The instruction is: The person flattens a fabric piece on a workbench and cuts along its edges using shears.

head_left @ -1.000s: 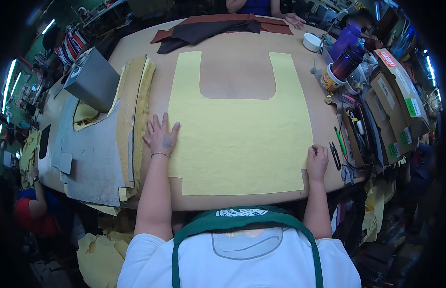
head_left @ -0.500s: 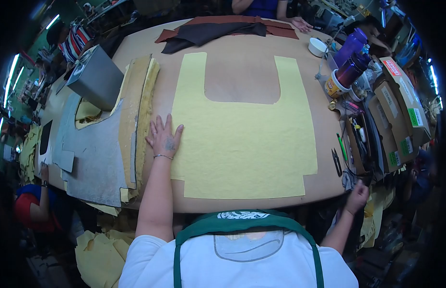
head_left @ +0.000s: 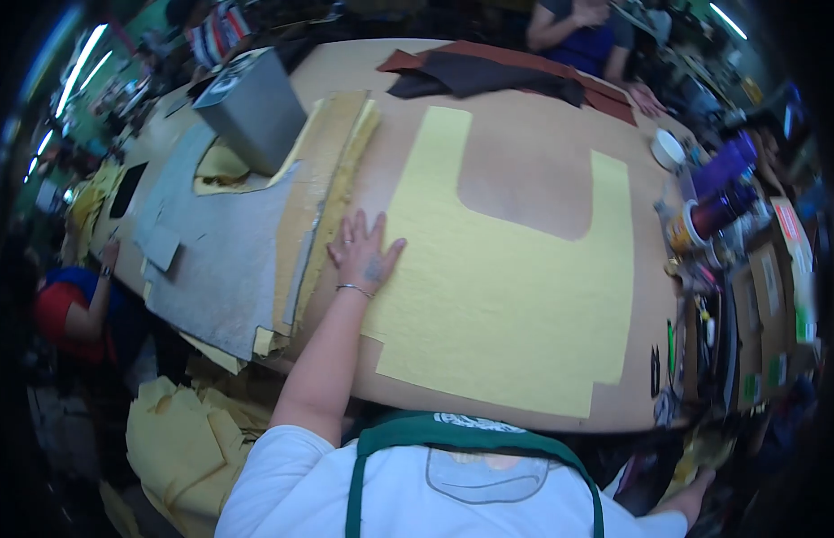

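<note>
A yellow U-shaped sheet (head_left: 516, 296) lies flat on the tan table (head_left: 525, 193). My left hand (head_left: 366, 255), fingers spread, presses down at the sheet's left edge, just right of a stack of grey and yellow-brown pieces (head_left: 224, 242). A grey metal block (head_left: 253, 112) stands on that stack. Low at the right, past the table's edge, my right hand (head_left: 701, 482) is mostly hidden and blurred; its fingers cannot be made out.
Dark and red-brown material (head_left: 489, 76) lies along the far edge. At the right are a white bowl (head_left: 667, 150), purple bottles (head_left: 724, 208), a green pen (head_left: 671, 348), a black tool (head_left: 655, 371) and cardboard boxes (head_left: 767, 314). Co-workers are at the far side and left.
My right hand has left the sheet's right edge and gone down beyond the table edge. The view has turned, so the sheet appears tilted. My left hand stays at the sheet's left edge.
</note>
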Available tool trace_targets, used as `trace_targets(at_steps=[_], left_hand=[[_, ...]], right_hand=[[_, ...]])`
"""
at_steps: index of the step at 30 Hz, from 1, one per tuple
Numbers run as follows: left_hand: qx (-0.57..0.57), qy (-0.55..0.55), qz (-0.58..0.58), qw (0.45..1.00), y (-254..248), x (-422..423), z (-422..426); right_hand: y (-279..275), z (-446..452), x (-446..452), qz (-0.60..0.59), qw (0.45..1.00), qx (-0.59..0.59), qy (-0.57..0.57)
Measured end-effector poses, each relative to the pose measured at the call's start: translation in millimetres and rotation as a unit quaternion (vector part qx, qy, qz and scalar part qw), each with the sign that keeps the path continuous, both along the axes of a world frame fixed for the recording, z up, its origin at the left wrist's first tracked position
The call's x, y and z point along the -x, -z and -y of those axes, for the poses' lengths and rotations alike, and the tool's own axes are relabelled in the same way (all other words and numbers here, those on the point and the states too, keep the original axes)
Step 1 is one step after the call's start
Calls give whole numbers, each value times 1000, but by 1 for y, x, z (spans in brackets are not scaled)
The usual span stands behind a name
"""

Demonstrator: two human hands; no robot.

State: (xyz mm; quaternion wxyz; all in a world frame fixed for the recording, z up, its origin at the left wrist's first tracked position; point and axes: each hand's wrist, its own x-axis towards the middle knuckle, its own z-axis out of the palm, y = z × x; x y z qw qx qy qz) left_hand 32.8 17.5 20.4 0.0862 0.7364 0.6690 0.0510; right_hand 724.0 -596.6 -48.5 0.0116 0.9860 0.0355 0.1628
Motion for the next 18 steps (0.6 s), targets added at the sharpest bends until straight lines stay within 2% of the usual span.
trace_targets(at_steps=[7,12,14,15,17,18], left_hand=[[-17,-4,15,1000,1,2,0],[-20,-3,3,1000,5,0,-2],[-22,0,10,1000,5,-1,-1],[-24,1,13,1000,4,-1,-1],[-28,-2,17,999,6,-1,-1],[-28,1,18,999,6,-1,-1]], right_hand=[[11,-34,-17,3,999,-31,-32],[46,22,-63,93,992,-42,-80],[74,34,-73,116,983,92,-110],[68,23,-51,40,971,201,-124],[55,-10,-6,-108,898,390,-174],[50,-20,10,-102,953,246,-148]])
